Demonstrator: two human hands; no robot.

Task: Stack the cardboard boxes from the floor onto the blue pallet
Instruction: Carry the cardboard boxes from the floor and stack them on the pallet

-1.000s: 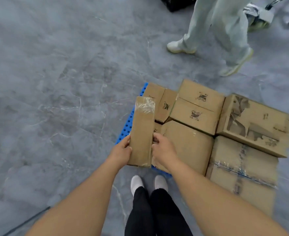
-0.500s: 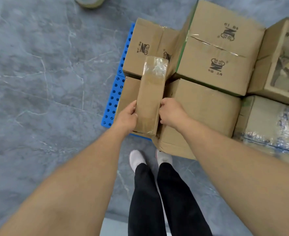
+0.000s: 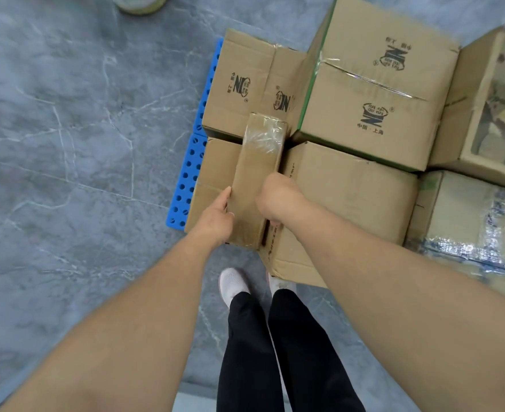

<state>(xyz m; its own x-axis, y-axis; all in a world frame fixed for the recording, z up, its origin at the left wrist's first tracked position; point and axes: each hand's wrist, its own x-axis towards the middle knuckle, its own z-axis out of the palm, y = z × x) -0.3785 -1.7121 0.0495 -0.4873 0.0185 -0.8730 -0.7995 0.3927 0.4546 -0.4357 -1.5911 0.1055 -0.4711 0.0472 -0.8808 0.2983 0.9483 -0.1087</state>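
I hold a narrow cardboard box [image 3: 257, 173] with clear tape on its far end, long axis pointing away from me. My left hand [image 3: 215, 215] grips its left side and my right hand [image 3: 278, 197] grips its right side. It sits low over a flat box [image 3: 212, 171] on the blue pallet [image 3: 186, 179], pressed against a bigger box [image 3: 349, 197] on the right. Whether it rests on the flat box I cannot tell. Behind stand a printed box [image 3: 245, 84] and a taller printed box [image 3: 373, 96].
Two more boxes stand at the right: a torn one [image 3: 489, 114] and a taped one [image 3: 471, 227]. Grey marble floor [image 3: 67, 144] lies to the left. Another person's shoe [image 3: 141, 3] shows at the top edge. My feet [image 3: 233, 285] stand close to the pallet's near edge.
I have stepped closer and bent over the pallet. The narrow box has come down from above the pallet's corner into the gap beside the bigger box. The other person has moved out of view.
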